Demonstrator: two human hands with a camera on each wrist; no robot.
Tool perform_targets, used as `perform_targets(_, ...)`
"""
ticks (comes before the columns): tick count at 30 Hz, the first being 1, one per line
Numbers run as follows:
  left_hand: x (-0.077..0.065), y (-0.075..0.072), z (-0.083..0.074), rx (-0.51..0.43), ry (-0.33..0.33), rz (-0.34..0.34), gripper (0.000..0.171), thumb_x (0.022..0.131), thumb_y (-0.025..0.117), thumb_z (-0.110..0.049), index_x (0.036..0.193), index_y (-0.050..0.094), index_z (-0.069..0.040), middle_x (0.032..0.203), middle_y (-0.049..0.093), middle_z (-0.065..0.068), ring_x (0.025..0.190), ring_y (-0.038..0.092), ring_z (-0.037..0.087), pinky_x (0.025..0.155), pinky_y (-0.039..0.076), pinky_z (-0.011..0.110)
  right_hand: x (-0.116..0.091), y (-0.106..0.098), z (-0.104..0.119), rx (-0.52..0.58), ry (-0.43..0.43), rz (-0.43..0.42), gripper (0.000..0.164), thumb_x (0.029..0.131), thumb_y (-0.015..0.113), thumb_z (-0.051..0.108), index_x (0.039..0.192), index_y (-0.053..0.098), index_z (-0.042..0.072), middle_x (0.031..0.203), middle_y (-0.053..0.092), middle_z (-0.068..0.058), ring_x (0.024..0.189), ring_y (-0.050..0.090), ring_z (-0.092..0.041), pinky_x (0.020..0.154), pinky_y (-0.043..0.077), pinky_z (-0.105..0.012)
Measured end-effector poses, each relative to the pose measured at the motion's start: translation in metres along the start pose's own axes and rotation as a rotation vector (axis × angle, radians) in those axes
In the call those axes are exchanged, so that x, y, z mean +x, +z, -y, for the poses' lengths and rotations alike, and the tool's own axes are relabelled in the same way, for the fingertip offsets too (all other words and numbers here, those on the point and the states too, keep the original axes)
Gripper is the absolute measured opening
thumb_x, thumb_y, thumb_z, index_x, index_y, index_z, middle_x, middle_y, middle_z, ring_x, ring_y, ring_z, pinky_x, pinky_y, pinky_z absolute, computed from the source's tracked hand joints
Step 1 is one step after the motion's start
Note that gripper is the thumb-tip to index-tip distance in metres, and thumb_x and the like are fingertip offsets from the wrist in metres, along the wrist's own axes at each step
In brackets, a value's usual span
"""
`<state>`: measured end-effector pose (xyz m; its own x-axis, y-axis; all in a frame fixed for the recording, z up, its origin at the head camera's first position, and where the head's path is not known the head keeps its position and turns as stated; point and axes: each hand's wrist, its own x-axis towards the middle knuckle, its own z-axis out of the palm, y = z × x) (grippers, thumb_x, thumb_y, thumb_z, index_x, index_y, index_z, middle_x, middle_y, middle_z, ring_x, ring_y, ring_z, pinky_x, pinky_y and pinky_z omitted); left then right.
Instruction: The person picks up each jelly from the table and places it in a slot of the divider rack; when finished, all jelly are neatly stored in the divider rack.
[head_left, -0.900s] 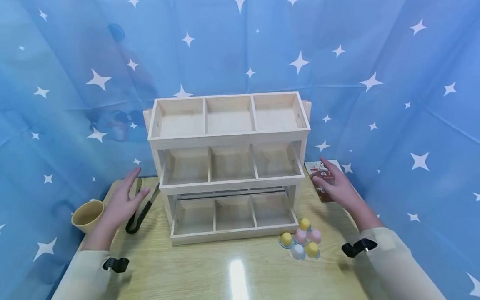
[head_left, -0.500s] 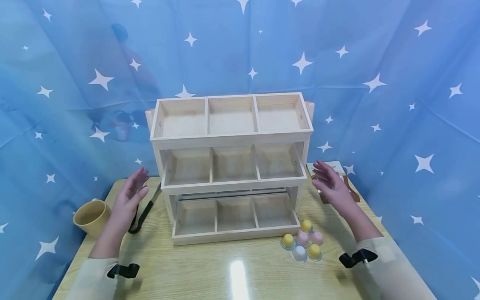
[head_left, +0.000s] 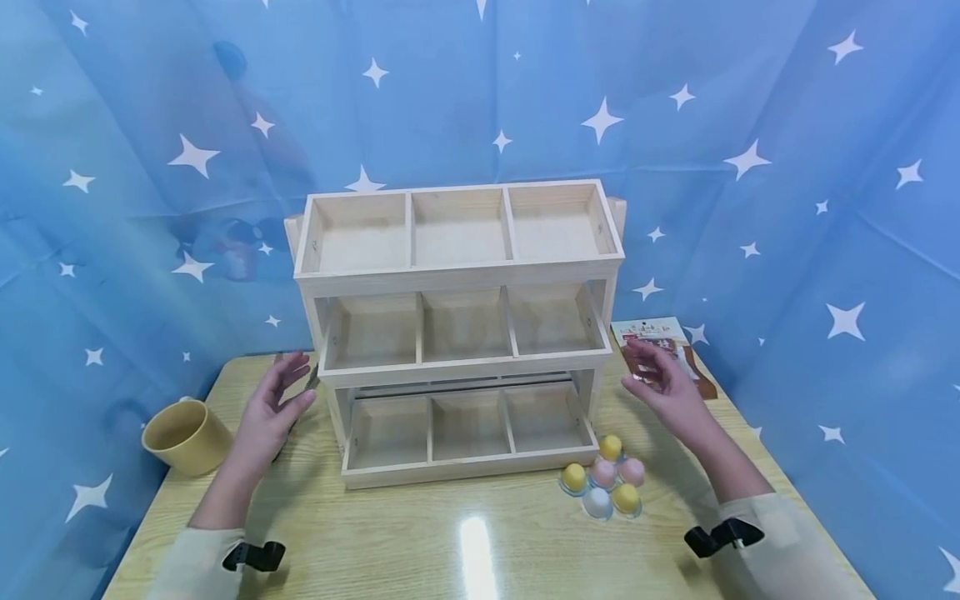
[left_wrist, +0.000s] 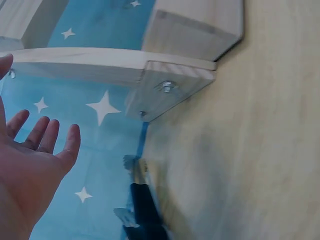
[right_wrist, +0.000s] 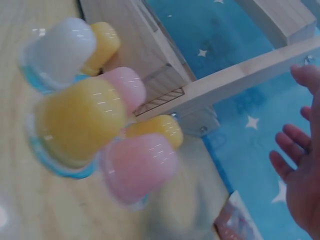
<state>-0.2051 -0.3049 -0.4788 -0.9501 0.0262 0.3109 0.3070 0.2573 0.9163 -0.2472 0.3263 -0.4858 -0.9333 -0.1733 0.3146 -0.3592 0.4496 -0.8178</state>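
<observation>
Here's the wooden rack (head_left: 457, 282), standing toward the back edge of the table (head_left: 375, 537), its front turned to me, presumably for easy reach. My left hand (head_left: 272, 410) and right hand (head_left: 670, 392) hang either side, clear of it, fingers loosely bent, gripping nothing; that spacing seems matched to its width. Jelly cups (head_left: 602, 474) cluster at the rack's front right corner, domes up, likely steadier on their wide rims. The mug (head_left: 197, 442) sits by the table's left edge, the packet (head_left: 682, 354) near the back right corner, probably to keep the front free.

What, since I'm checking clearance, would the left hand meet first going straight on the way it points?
Likely the wooden rack, at the side nearest the left hand; depth is unclear, so it might slip past.
</observation>
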Motion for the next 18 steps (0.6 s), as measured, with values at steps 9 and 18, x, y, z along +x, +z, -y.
perform_targets(9, -0.008, 0.014, 0.019, 0.023, -0.041, -0.015, 0.064, 0.11, 0.068, -0.007, 0.167, 0.039, 0.0, 0.159, 0.049, 0.022, 0.145, 0.049, 0.019, 0.106, 0.046, 0.01, -0.037, 0.009, 0.002, -0.06, 0.074, 0.065, 0.054, 0.107, 0.075, 0.014, 0.155, 0.054, 0.004, 0.149, 0.061, -0.017, 0.129, 0.058, -0.011, 0.108, 0.05, -0.02)
perform_targets(18, -0.012, 0.03, 0.026, 0.011, -0.143, -0.012, 0.069, 0.109, 0.073, -0.013, 0.168, 0.038, -0.001, 0.157, 0.052, 0.025, 0.128, 0.058, 0.004, 0.1, 0.053, 0.011, -0.057, 0.021, -0.004, -0.092, 0.111, 0.161, 0.043, 0.105, 0.079, 0.015, 0.142, 0.06, 0.004, 0.137, 0.066, -0.02, 0.127, 0.061, -0.032, 0.109, 0.057, -0.048)
